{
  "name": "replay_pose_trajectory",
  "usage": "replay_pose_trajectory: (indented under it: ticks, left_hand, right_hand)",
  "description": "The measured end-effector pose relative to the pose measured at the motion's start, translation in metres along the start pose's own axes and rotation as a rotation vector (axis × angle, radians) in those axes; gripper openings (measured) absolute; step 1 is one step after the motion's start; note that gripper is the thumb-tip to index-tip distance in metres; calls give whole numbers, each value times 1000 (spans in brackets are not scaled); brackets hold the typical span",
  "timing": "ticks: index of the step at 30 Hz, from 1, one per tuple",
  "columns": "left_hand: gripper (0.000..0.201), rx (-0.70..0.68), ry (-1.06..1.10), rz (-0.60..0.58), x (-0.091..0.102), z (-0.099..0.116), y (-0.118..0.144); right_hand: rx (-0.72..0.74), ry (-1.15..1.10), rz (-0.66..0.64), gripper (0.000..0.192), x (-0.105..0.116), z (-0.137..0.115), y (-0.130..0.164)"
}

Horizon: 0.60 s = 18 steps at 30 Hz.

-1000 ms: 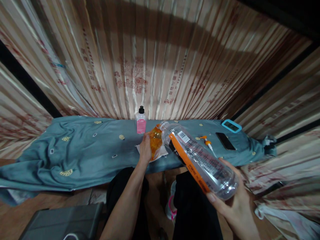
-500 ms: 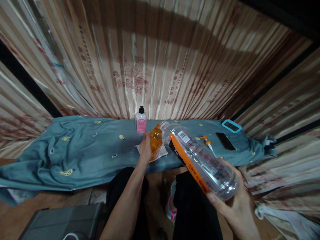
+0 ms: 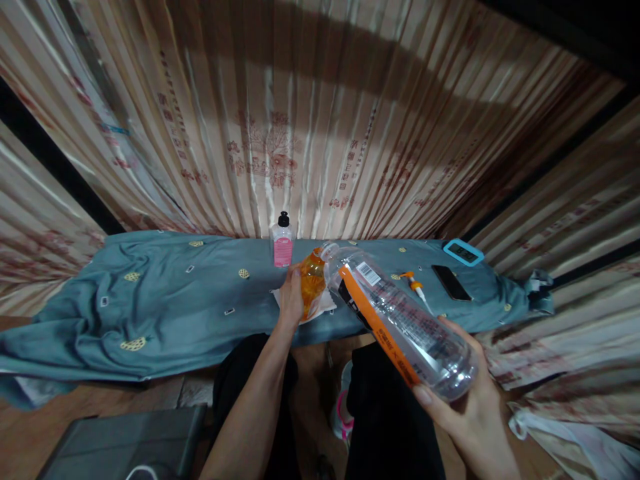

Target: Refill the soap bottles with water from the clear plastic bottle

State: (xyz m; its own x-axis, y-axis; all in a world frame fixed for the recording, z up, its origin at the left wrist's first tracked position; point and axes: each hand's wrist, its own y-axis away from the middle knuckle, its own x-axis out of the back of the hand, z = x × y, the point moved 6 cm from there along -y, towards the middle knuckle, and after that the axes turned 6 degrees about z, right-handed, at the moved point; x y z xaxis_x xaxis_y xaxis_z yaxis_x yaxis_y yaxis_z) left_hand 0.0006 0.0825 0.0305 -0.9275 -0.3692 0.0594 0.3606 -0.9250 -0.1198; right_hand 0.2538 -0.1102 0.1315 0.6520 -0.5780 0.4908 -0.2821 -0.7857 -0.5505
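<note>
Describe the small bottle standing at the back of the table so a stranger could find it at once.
Start at the teal tablecloth and follow its far edge to the striped curtain. The small bottle stands there upright, alone, beyond the left hand; unlike the bottles in hand, it has a pink label and black cap.

Scene dim, warm overall. Light falls from above onto curtain (image 3: 310,120) ahead of me, bright sheen on folds; broad dark shadow band crosses upper part. Top right corner nearly black. Wide lens bends curtain lines and table (image 3: 165,307) edge strongly toward frame edges. Glare streaks on clear bottle (image 3: 400,320) in my right grip (image 3: 470,407). Floor and my legs murky, soft, grainy.
</note>
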Motion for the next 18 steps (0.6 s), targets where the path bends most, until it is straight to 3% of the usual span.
replay_pose_trajectory:
  ticks: [6,18]
  left_hand:
    - [53,-10,10,-4,-1,0,0]
    - [55,-11,-14,-8,-1,-1,1]
  right_hand:
    - [69,39,-57,76,0,3,-1]
    - [32,7,0,76,0,-1,1]
